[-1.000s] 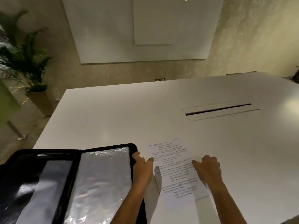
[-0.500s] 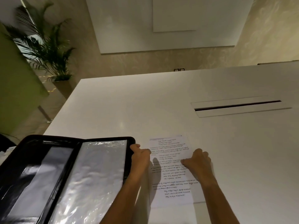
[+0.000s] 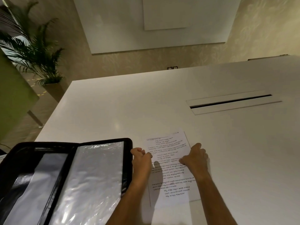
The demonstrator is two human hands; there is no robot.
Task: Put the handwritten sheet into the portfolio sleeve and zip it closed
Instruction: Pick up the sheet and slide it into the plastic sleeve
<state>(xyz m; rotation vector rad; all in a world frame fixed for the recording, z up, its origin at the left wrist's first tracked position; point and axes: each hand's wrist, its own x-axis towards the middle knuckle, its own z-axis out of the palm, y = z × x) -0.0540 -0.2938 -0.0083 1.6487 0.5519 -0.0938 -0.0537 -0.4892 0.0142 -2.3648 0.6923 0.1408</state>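
Observation:
The handwritten sheet [image 3: 168,176] lies on the white table [image 3: 129,103], just right of the open black zip portfolio [image 3: 105,141]. The portfolio's clear plastic sleeve [image 3: 90,176] faces up and is shiny and crinkled. My left hand [image 3: 140,159] is curled at the sheet's left edge, between sheet and portfolio, thumb and fingers pinched on the paper. My right hand [image 3: 195,158] is curled on the sheet's right edge, thumb on top of the writing. My forearms cover parts of the sheet's lower half.
A recessed cable slot [image 3: 230,103] runs across the table at the far right. Beyond the table's left edge stands a potted palm [image 3: 37,51] on the floor. A white board [image 3: 154,25] hangs on the far wall.
Both hands have gone from lying flat on the sheet to curling at its side edges. The right hand shifted to the right edge, and the view has turned left.

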